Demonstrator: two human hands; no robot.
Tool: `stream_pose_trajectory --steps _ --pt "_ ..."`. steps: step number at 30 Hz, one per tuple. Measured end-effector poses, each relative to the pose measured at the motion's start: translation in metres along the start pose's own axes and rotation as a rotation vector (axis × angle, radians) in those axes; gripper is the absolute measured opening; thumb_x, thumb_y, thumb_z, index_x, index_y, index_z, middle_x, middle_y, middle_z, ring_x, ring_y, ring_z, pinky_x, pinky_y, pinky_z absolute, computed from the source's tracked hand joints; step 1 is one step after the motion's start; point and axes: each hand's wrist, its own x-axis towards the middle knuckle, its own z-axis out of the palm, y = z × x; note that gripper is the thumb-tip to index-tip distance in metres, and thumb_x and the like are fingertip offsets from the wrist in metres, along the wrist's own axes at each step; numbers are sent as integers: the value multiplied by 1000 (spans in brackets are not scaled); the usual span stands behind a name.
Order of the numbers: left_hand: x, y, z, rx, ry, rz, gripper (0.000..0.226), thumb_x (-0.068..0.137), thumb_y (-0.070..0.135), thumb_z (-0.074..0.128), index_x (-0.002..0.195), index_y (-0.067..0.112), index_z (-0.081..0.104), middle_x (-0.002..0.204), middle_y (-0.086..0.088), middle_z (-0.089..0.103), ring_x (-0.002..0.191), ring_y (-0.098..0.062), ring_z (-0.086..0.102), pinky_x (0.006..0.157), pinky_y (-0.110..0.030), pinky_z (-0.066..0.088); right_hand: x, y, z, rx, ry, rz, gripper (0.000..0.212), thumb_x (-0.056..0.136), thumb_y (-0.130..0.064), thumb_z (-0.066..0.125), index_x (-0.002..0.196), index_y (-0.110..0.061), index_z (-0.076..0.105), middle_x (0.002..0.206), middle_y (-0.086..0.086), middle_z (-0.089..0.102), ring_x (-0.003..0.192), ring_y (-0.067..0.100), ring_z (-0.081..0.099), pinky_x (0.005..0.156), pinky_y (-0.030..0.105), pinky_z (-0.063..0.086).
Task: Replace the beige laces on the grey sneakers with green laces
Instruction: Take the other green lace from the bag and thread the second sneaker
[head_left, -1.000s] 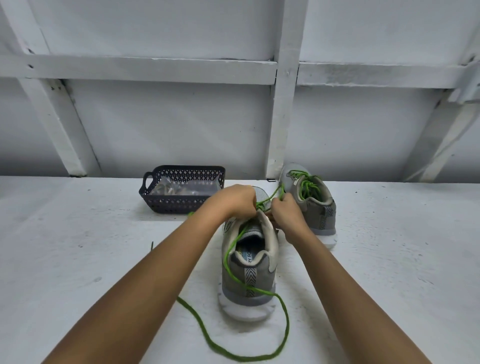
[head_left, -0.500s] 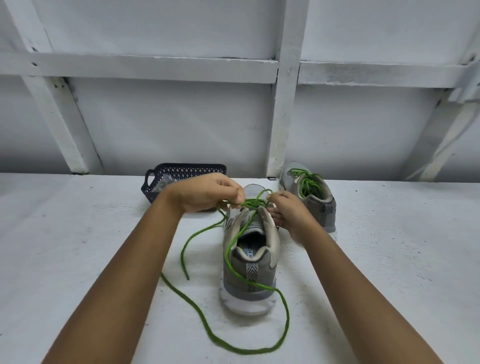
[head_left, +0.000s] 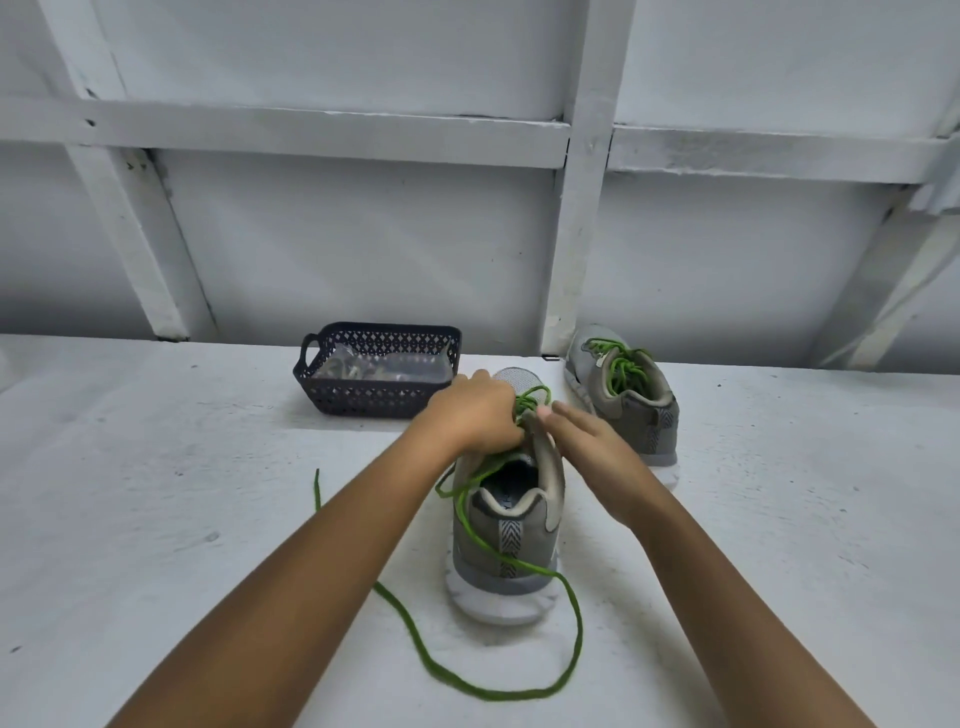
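- Green cord lace (head_left: 485, 692) tells me where the job stands: one long tail comes out of the nearer grey mesh sneaker (head_left: 506, 540), runs down over its heel and lies in a wide loop on the white painted bench (head_left: 156, 519). A second end lies on the bench to the left of my left forearm.
- That sneaker stands upright in the middle of the bench, heel towards me and toe pointing away.
- My left hand (head_left: 475, 415) is over the upper eyelets, fingers curled down and clamped on the lace — the crossing itself is hidden under my knuckles.
- My right hand (head_left: 589, 444) lies along the right side of the collar, fingers fairly straight and pressed against the tongue. I see no lace pinched in it.
- The farther grey sneaker (head_left: 631, 410) stands by the wall to the right, apart from my hands, already threaded in green.
- A dark lattice plastic basket (head_left: 363, 402) sits at the back left, near the nearer sneaker's toe. Something pale lies in it — too blurred to say whether those are the beige laces.
- As I judge it, I am on the top rows of the second shoe, so most of the task is done.
- The next move calls for steadying the tongue with my right hand and drawing the slack evenly through the top eyelets. I should watch that the long loop does not snag under the heel.
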Motion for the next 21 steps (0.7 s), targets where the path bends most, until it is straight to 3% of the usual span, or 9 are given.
stream_pose_trajectory --steps 3,4,7,8,10,12,15,18,21 --pt "2 9 6 54 73 -56 33 89 29 52 116 12 59 127 -13 43 122 -33 39 94 -43 40 -8 6 2 -108 14 26 54 93 -27 56 143 -15 38 139 -3 47 123 4 44 99 17 33" --pt "2 10 8 61 99 -58 33 89 27 52 118 12 59 128 -13 43 122 -33 39 93 -43 41 -9 7 3 -135 36 18 61 93 -26 57 146 -11 31 145 0 41 127 5 41 100 17 32" --pt "4 5 12 -17 186 -38 26 87 23 54 109 14 66 120 -10 48 115 -30 46 91 -41 45 -12 6 9 -161 100 -32 44 95 -16 52 137 -4 44 128 2 55 100 -3 53 83 5 38" --pt "4 3 12 -87 210 -22 22 86 22 55 101 16 70 115 -9 51 109 -29 50 88 -39 47 -12 6 12 -170 126 -45 38 95 -16 51 131 -3 50 121 4 59 97 1 56 83 8 41" --pt "0 -3 8 -283 211 22 15 83 18 58 84 16 73 97 -6 59 90 -22 57 75 -29 47 -14 4 18 -182 169 -71 44 91 -28 53 128 -4 53 123 12 59 110 18 56 99 29 43" --pt "-8 -9 0 -545 106 53 12 82 12 62 76 12 72 75 -1 62 72 -15 55 62 -23 41 -13 7 20 -172 177 -75 52 83 -39 51 128 -13 56 121 7 61 113 17 56 102 42 43" --pt "-24 -21 -11 -806 -43 122 16 83 4 64 70 12 70 71 -1 62 69 -8 53 68 -22 40 -12 12 20 -167 181 -87 53 81 -42 49 127 -17 57 122 2 61 114 14 55 103 42 42" --pt "-34 -28 -13 -824 -117 166 19 83 4 66 70 17 70 78 3 65 76 -3 57 76 -18 42 -10 14 18 -176 201 -59 74 71 -54 46 134 -17 52 131 1 56 121 13 51 106 40 40" --pt "-41 -26 -14 -828 -144 166 12 84 4 66 76 12 71 67 16 63 66 8 55 67 -7 42 -11 15 18 -169 189 -50 56 85 -42 53 135 -17 50 133 2 55 121 13 51 106 40 40"
